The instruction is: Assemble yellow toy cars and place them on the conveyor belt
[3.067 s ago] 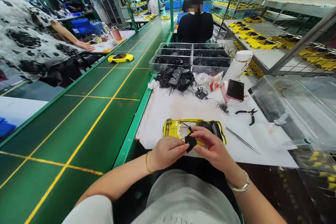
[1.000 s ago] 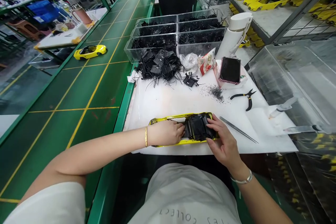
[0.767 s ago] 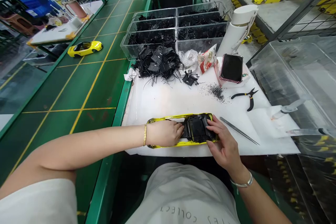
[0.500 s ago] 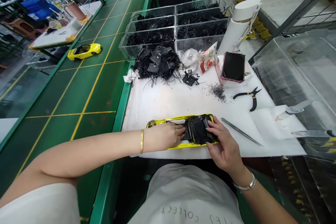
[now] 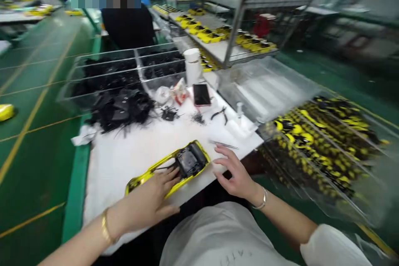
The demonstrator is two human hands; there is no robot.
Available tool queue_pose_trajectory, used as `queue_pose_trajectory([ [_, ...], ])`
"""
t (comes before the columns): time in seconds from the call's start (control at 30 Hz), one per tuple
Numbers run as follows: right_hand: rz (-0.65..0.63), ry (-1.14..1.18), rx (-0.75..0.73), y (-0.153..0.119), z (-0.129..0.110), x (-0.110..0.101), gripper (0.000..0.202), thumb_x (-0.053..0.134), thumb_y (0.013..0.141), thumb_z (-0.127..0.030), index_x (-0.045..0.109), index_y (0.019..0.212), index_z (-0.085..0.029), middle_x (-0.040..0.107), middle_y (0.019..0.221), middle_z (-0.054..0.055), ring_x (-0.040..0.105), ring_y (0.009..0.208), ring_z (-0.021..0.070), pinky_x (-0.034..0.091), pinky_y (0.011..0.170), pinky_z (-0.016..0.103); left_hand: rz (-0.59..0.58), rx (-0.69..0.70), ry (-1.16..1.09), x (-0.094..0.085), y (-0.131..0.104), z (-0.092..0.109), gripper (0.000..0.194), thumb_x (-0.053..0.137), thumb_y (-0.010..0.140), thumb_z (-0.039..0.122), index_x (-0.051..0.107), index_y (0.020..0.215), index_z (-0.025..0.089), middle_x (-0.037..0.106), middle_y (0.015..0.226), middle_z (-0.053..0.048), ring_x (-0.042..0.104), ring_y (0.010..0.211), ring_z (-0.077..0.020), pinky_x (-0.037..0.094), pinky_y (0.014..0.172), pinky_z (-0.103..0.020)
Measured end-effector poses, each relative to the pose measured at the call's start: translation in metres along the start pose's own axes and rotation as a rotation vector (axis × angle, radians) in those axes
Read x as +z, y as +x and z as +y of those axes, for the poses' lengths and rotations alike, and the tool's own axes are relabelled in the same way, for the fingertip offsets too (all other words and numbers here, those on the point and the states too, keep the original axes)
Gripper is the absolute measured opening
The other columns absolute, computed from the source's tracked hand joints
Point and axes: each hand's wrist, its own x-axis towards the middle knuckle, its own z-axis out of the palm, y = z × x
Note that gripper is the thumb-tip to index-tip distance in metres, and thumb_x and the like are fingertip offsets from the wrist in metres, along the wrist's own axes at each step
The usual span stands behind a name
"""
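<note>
A yellow toy car body (image 5: 144, 173) lies slanted near the front edge of the white work surface, its hollow side up. Fitted into its right half is a black part (image 5: 189, 158). My left hand (image 5: 151, 197) rests over the near side of the body, fingers stretched into the hollow beside the black part and thumb apart outside the rim. Just right of the body, my right hand (image 5: 235, 176) hovers with its fingers spread and nothing in them. Beyond its fingertips lie metal tweezers (image 5: 225, 144).
Behind are a heap of black wired parts (image 5: 120, 110), a divided clear bin (image 5: 67, 93), a white bottle (image 5: 193, 66), a phone (image 5: 201, 94) and pliers (image 5: 220, 115). At right stands a clear tub (image 5: 271, 83) by several yellow car parts (image 5: 314, 145). A person (image 5: 127, 25) sits ahead.
My right hand has come off the car body and opened. My left hand's fingers have straightened, with the thumb spread. The view has swung to the right.
</note>
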Motion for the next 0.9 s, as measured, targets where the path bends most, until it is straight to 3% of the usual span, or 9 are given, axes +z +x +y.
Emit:
queue_pose_trajectory([
  [0.13, 0.154, -0.435, 0.047, -0.024, -0.008, -0.082, 0.034, 0.061, 0.082, -0.014, 0.055, 0.114, -0.022, 0.053, 0.126, 0.014, 0.051, 0.125, 0.0292, 0.042, 0.106, 0.052, 0.067, 0.021, 0.066, 0.033, -0.008, -0.008, 0.066, 0.055, 0.077, 0.016, 0.045, 0.142, 0.022, 0.04, 0.149, -0.012, 0.051, 0.13, -0.0315, 0.054, 0.101, -0.047],
  [0.23, 0.286, -0.799, 0.207, -0.03, 0.016, -0.159, 0.028, 0.061, 0.085, -0.026, 0.06, 0.111, -0.018, 0.054, 0.126, 0.016, 0.052, 0.121, 0.0308, 0.043, 0.103, 0.051, -0.011, 0.006, 0.071, 0.035, -0.005, -0.008, 0.061, 0.049, 0.079, 0.012, 0.049, 0.14, 0.022, 0.04, 0.149, -0.01, 0.052, 0.13, -0.0309, 0.053, 0.102, -0.046],
  [0.3, 0.195, -0.879, 0.404, -0.026, 0.045, -0.204, 0.03, 0.055, 0.087, -0.033, 0.062, 0.109, -0.014, 0.061, 0.116, 0.016, 0.057, 0.113, 0.0303, 0.045, 0.101, 0.048, -0.092, -0.041, 0.054, 0.029, -0.003, -0.007, 0.059, 0.047, 0.081, 0.013, 0.049, 0.14, 0.022, 0.037, 0.15, -0.009, 0.048, 0.133, -0.0304, 0.05, 0.106, -0.046],
  [0.37, -0.052, -0.866, 0.546, -0.017, 0.075, -0.232, 0.034, 0.052, 0.086, -0.032, 0.064, 0.111, -0.012, 0.064, 0.114, 0.017, 0.06, 0.109, 0.0306, 0.046, 0.1, 0.046, -0.155, -0.088, 0.016, 0.022, -0.002, -0.006, 0.06, 0.046, 0.083, 0.015, 0.046, 0.142, 0.022, 0.034, 0.152, -0.007, 0.044, 0.136, -0.0295, 0.046, 0.11, -0.047],
  [0.47, -0.351, -0.842, 0.572, -0.003, 0.107, -0.242, 0.046, 0.054, 0.083, -0.027, 0.059, 0.125, -0.009, 0.059, 0.129, 0.017, 0.056, 0.12, 0.0309, 0.043, 0.106, 0.042, -0.19, -0.136, -0.052, 0.017, -0.003, -0.003, 0.061, 0.046, 0.084, 0.017, 0.041, 0.145, 0.024, 0.028, 0.155, -0.005, 0.038, 0.14, -0.0285, 0.041, 0.113, -0.049],
  [0.6, -0.44, -0.83, 0.58, 0.004, 0.123, -0.231, 0.058, 0.059, 0.079, -0.025, 0.054, 0.134, -0.008, 0.062, 0.126, 0.017, 0.062, 0.111, 0.0299, 0.05, 0.097, 0.039, -0.231, -0.172, -0.077, 0.011, 0.0, 0.002, 0.065, 0.045, 0.082, 0.014, 0.039, 0.146, 0.025, 0.026, 0.156, -0.004, 0.032, 0.144, -0.0274, 0.036, 0.117, -0.051],
  [0.77, -0.377, -0.888, 0.573, -0.003, 0.107, -0.245, 0.062, 0.057, 0.081, -0.024, 0.047, 0.138, -0.001, 0.055, 0.132, 0.023, 0.056, 0.119, 0.033, 0.043, 0.105, 0.042, -0.235, -0.178, -0.121, 0.0, 0.002, 0.001, 0.06, 0.053, 0.084, 0.023, 0.043, 0.143, 0.023, 0.031, 0.155, -0.008, 0.037, 0.141, -0.0293, 0.038, 0.116, -0.049],
  [0.83, -0.272, -0.938, 0.527, -0.008, 0.082, -0.249, 0.059, 0.055, 0.084, -0.028, 0.049, 0.136, -0.001, 0.055, 0.132, 0.024, 0.055, 0.12, 0.0345, 0.042, 0.105, 0.043, -0.149, -0.187, -0.149, -0.006, -0.005, 0.0, 0.059, 0.056, 0.086, 0.032, 0.044, 0.143, 0.023, 0.032, 0.155, -0.01, 0.043, 0.137, -0.0306, 0.044, 0.112, -0.049],
  [0.9, -0.092, -0.936, 0.487, -0.014, 0.049, -0.237, 0.056, 0.054, 0.088, -0.039, 0.052, 0.135, -0.009, 0.059, 0.125, 0.023, 0.057, 0.116, 0.0361, 0.045, 0.1, 0.046, 0.018, -0.208, -0.177, -0.012, -0.016, 0.007, 0.057, 0.054, 0.089, 0.035, 0.042, 0.143, 0.025, 0.032, 0.155, -0.01, 0.045, 0.135, -0.0298, 0.046, 0.109, -0.049],
])
